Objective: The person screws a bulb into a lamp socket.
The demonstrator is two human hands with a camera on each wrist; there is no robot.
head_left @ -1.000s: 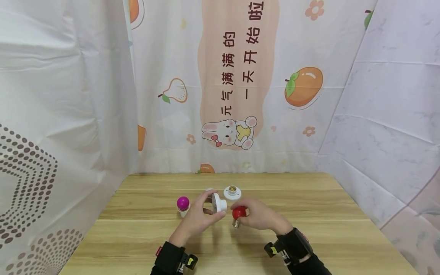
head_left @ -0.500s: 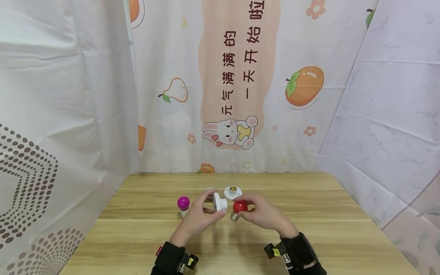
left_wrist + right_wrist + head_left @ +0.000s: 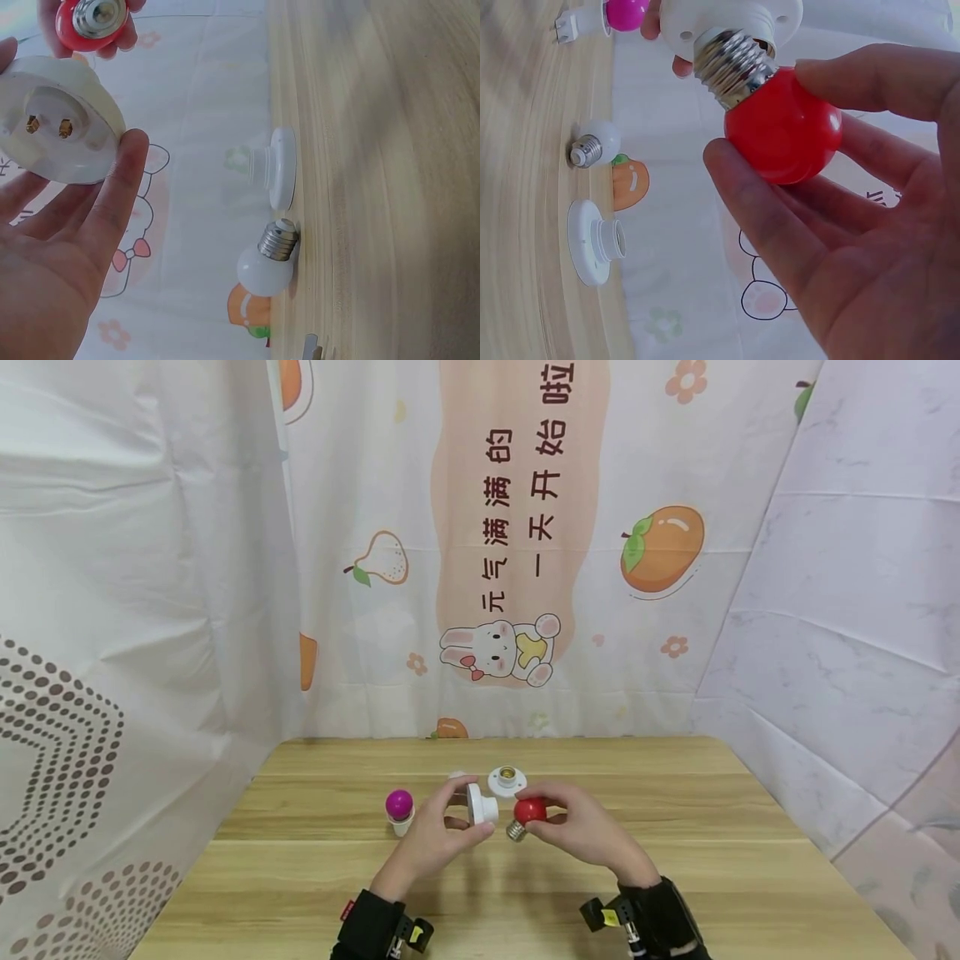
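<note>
In the head view my left hand [image 3: 433, 837] grips a white lamp holder [image 3: 480, 805] by its round base, tipped on its side with the socket mouth toward the right. The left wrist view shows the holder's hollow underside [image 3: 56, 139] with two brass contacts. My right hand [image 3: 581, 827] pinches a red light bulb [image 3: 530, 810] by its globe between thumb and fingers. The bulb's silver screw base [image 3: 731, 67] points down and left, close to the holder's mouth and overlapping it in the right wrist view. Both hands are raised over the wooden table [image 3: 645, 793].
Behind the hands a second white lamp holder [image 3: 507, 781] stands upright on the table. A white bulb [image 3: 266, 262] lies on its side beside it. Farther left sits a magenta bulb [image 3: 400, 804] in a white socket with a plug. A printed curtain [image 3: 375, 635] hangs behind.
My right hand has shifted slightly right and turned the red bulb, so its screw base tilts from nearly straight down toward the left. My left hand and the holder have barely moved.
</note>
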